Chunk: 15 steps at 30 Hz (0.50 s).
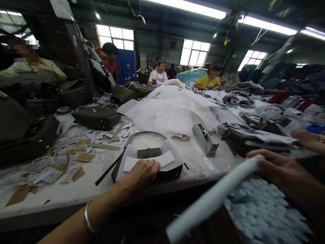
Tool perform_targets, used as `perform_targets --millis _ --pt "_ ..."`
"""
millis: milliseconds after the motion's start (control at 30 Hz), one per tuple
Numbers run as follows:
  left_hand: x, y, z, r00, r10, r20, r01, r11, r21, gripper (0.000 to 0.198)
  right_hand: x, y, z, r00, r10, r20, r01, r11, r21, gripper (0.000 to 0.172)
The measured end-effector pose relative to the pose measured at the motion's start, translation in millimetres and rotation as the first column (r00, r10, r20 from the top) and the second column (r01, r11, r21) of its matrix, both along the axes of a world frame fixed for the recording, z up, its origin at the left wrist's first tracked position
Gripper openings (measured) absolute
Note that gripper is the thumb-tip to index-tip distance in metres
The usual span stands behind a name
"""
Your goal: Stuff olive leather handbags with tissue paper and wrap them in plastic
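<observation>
A dark handbag (175, 172) lies at the front edge of the table, its looped handle (147, 133) wrapped in a clear covering. Thin white sheet (175, 149) and a folded white foam strip (165, 159) rest on it, beside a small dark flap (149, 153). My left hand (142, 173) presses on the foam strip with its fingers curled over the near edge. In my right hand (276, 162) is one end of a long pale foam roll (215, 200), blurred by motion. Below that hand, many similar pale rolls (266, 210) fill a box.
A grey tape dispenser (205, 139) stands right of the handbag. Behind it rises a heap of white sheets (172, 112). Tags and cardboard scraps (63, 162) cover the left side, near more dark bags (96, 118). Another person's hand (304, 136) is at the right; co-workers sit farther back.
</observation>
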State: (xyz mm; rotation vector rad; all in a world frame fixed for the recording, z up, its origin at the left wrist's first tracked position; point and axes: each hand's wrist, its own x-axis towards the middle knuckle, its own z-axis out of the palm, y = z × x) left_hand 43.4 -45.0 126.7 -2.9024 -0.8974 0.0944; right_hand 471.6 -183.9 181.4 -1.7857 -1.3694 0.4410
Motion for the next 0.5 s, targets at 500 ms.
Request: perform_targets --millis 500 --pt "7.5 12.0 33.5 0.998 -0.055 -0.031 0.054 0.998 -0.042 0.030 -198.8 61.5 -131.5 0.968 0.250 0.010 -0.242 0.924 0.296 0.016"
